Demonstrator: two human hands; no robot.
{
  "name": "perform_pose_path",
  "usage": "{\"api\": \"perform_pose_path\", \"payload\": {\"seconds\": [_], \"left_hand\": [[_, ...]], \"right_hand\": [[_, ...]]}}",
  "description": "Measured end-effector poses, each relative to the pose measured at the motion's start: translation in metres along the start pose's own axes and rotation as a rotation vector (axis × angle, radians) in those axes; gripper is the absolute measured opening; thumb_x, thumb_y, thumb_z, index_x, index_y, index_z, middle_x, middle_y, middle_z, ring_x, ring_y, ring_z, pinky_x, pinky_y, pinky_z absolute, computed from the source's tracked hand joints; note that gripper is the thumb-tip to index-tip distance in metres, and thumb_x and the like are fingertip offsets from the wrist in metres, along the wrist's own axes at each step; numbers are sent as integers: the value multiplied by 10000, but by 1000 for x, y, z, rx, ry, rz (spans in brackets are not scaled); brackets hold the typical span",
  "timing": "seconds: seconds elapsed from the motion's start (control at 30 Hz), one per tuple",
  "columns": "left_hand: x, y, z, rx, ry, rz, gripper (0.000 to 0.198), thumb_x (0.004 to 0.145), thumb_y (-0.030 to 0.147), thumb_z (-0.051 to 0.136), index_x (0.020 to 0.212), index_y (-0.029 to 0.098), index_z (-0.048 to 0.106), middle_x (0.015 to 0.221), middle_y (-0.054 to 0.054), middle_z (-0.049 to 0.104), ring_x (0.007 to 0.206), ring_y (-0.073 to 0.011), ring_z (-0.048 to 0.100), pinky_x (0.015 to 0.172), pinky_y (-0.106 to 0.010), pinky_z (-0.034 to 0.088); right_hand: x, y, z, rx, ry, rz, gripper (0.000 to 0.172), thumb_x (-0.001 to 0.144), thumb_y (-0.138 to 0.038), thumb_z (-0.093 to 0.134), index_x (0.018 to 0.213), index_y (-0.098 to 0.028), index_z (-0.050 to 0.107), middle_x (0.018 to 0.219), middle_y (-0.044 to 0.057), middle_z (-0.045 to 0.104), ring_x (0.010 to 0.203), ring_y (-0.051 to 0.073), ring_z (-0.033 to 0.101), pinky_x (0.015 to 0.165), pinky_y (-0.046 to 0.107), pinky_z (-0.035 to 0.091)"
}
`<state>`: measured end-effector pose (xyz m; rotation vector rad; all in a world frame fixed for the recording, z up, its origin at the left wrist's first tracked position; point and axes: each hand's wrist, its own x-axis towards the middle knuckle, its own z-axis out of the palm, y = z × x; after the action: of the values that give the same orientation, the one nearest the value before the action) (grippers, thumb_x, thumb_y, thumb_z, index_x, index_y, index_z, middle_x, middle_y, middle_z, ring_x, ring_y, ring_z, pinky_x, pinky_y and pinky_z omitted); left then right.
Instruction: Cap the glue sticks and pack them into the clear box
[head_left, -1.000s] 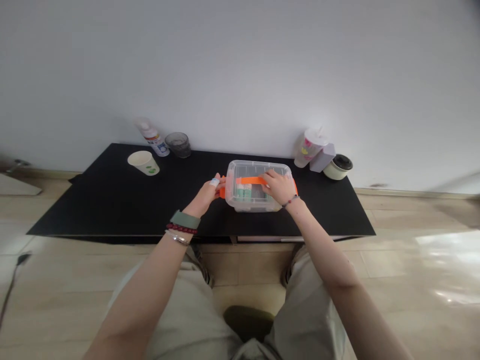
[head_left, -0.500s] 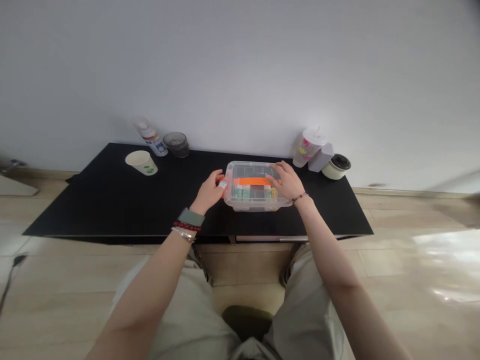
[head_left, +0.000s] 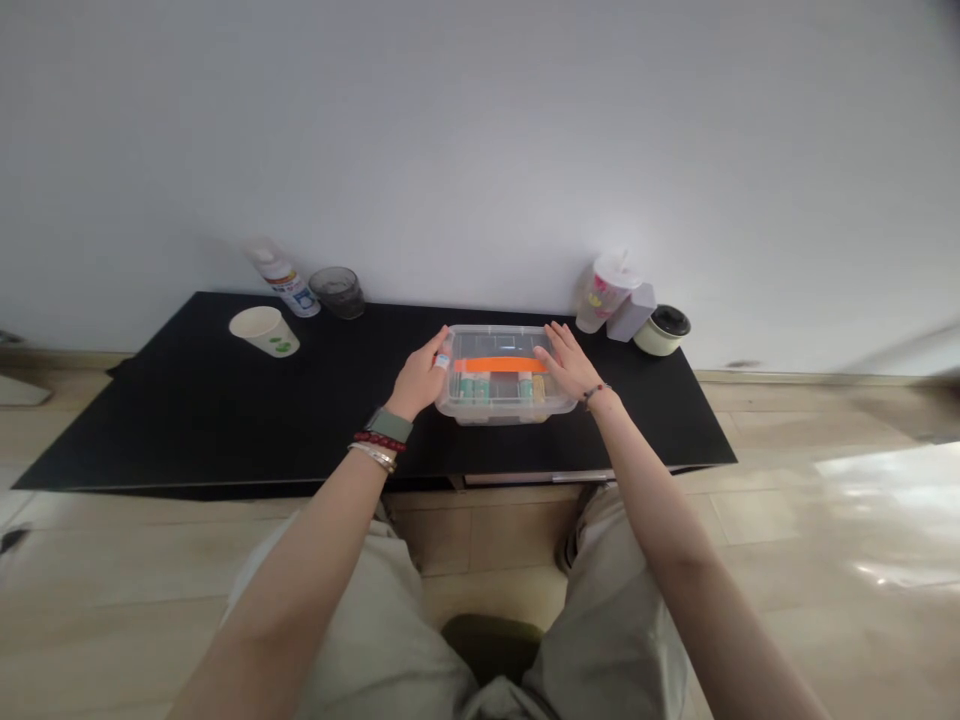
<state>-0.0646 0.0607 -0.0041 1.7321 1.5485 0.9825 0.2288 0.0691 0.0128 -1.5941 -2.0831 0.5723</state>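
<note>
A clear plastic box (head_left: 499, 395) with a lid stands on the black table, and several small green, white and tan items show through it. An orange strap (head_left: 499, 365) runs straight across the lid. My left hand (head_left: 420, 378) rests against the box's left end, its fingertips reaching the lid's corner, and a white bandage wraps one finger. My right hand (head_left: 566, 362) lies at the right end, with its spread fingers touching the lid's edge. Neither hand closes around anything.
The black table (head_left: 150, 420) stands against a white wall. A paper cup (head_left: 264, 331) lies at the left beside a spray bottle (head_left: 283, 288) and a dark glass (head_left: 337, 292). A plastic straw cup (head_left: 606, 292), a lilac box (head_left: 631, 312) and a lidded jar (head_left: 661, 330) stand at the right.
My right hand has slid from the lid's middle to its right end. The box now sits squarer, and the orange strap lies straight across it. My view has shifted slightly.
</note>
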Motion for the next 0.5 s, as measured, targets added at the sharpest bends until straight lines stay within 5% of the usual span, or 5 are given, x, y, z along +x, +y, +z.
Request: {"api": "perform_pose_path", "payload": {"seconds": [0.2, 0.33, 0.43, 0.5], "left_hand": [[1, -14, 8, -107, -8, 20, 565, 987, 486, 397, 1491, 236, 453, 1579, -85, 417, 1485, -253, 334, 1242, -453, 216], [2, -18, 12, -122, 28, 24, 581, 972, 546, 402, 1459, 237, 470, 1597, -110, 376, 1508, -265, 276, 1241, -484, 193], [-1, -19, 14, -222, 70, -113, 622, 933, 583, 468, 1443, 228, 457, 1548, -151, 435, 1463, -296, 362, 1184, -508, 313], [-3, -20, 13, -350, 51, -203, 607, 906, 599, 498, 1366, 203, 513, 1411, -172, 568, 1336, -314, 519, 1068, -493, 457]], "right_hand": [[1, 6, 8, 97, 20, 33, 832, 928, -749, 276, 1546, -203, 379, 1652, 86, 242, 1554, 254, 90, 1256, 490, 116], [-1, 15, 12, 239, 178, 85, 751, 960, -686, 247, 1525, -214, 395, 1631, 93, 294, 1530, 225, 206, 1244, 458, 191], [-6, 22, 11, 301, 287, 298, 729, 959, -634, 327, 1527, -178, 365, 1583, 145, 374, 1487, 251, 315, 1214, 458, 270], [-12, 24, 8, 398, 203, 467, 719, 939, -607, 417, 1513, -176, 372, 1513, 163, 468, 1405, 272, 448, 1131, 446, 409]]}}
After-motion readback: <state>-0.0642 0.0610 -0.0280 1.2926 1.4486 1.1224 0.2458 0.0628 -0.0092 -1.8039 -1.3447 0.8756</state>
